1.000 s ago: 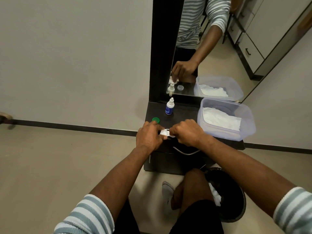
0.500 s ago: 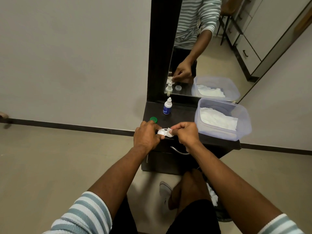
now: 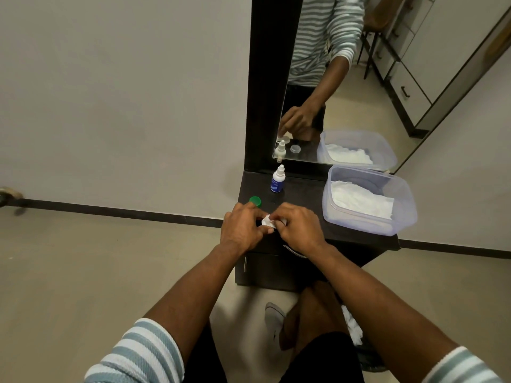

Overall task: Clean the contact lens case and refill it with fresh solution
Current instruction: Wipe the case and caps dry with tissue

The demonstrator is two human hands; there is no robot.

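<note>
Over the front edge of the dark dresser top [image 3: 304, 194], my left hand [image 3: 243, 228] and my right hand [image 3: 298, 225] meet around a small white piece of tissue [image 3: 268, 221]. The lens case itself is hidden under my fingers; my left hand appears to hold it while my right pinches the tissue against it. A green cap [image 3: 255, 200] lies on the top just beyond my left fingers. A small solution bottle [image 3: 277, 180] with a white nozzle and blue label stands upright further back.
A clear plastic tub [image 3: 401, 217] with white tissues sits at the right of the dresser top. A mirror [image 3: 345, 78] rises behind it. On the floor by my feet, a dark bin [image 3: 370, 360] holds crumpled white tissue [image 3: 351, 324].
Both hands have stayed at the dresser's front edge, working the tissue between them. My right hand's fingers shifted over the tissue, and the camera view moved slightly.
</note>
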